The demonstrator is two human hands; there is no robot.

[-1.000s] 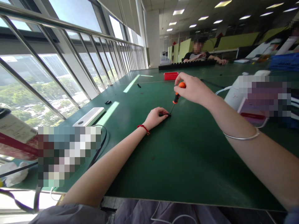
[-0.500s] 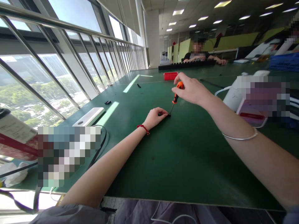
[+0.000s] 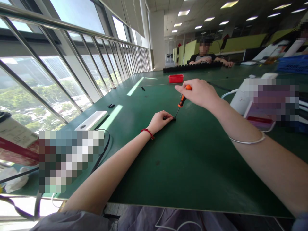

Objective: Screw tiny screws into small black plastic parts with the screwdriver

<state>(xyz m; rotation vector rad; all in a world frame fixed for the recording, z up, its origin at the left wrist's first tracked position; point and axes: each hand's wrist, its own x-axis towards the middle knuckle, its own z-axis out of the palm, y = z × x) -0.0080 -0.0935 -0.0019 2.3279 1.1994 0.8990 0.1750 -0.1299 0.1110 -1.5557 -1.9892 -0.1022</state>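
Note:
My right hand (image 3: 197,93) is closed round the handle of a screwdriver (image 3: 182,101) with an orange and black grip. The tool leans, and its thin metal shaft runs down to a small black part (image 3: 174,119) on the green table. My left hand (image 3: 161,120) pinches that part between thumb and fingers and rests on the tabletop. Most of the part is hidden by the fingers, so its exact kind does not show. The screwdriver tip meets the part just beyond my left fingertips.
A red tray (image 3: 176,79) lies ahead on the green table (image 3: 154,179). Small black pieces (image 3: 111,105) and a white box-shaped device (image 3: 91,120) are to the left. A long black strip (image 3: 192,66) spans the far side, where a person (image 3: 204,57) sits. White equipment (image 3: 245,96) stands at the right.
My right hand has turned and shifted slightly right on the screwdriver handle, its thumb now stretched across the top. The handle tilts a little more to the right. My left hand stays in place.

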